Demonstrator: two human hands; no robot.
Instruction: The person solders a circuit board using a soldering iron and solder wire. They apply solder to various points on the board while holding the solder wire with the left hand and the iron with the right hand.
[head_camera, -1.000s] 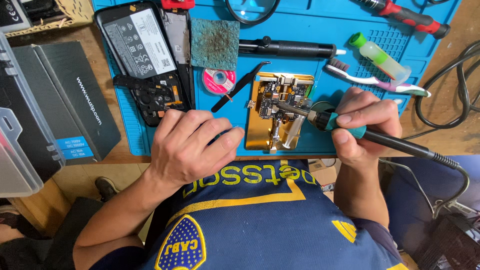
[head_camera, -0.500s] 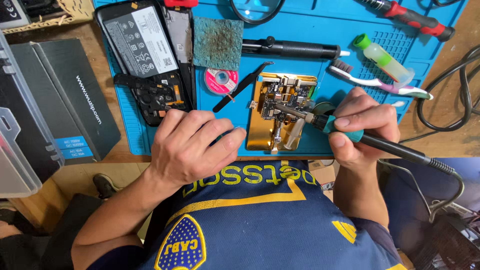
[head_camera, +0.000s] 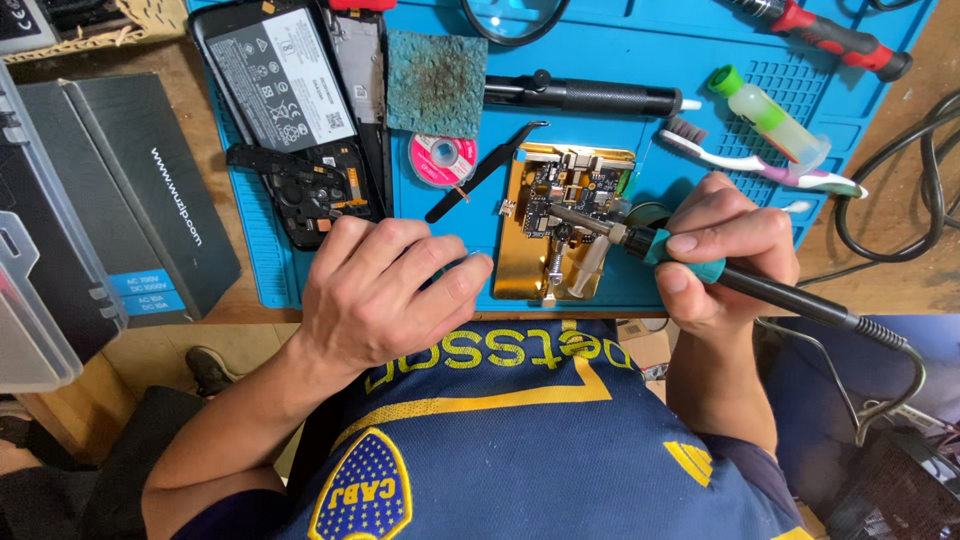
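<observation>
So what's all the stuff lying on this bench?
work mat: one, blue, covers the bench
metal holder: one, gold, front of mat
circuit board: one, dark, clamped on the holder
soldering iron: one, black and teal, tip on the board
opened phone: one, black, mat's far left
tweezers: one, black, left of holder
wire spool: one, pink, beside tweezers
toothbrush: one, pale, right
small bottle: one, green cap, right
black box: one, left of mat
left hand: rests on mat edge
right hand: grips the iron

I see the brown wooden table (head_camera: 120, 55) carrying a blue silicone work mat (head_camera: 600, 60); at nine o'clock, a dark rectangular box (head_camera: 130, 190).
</observation>
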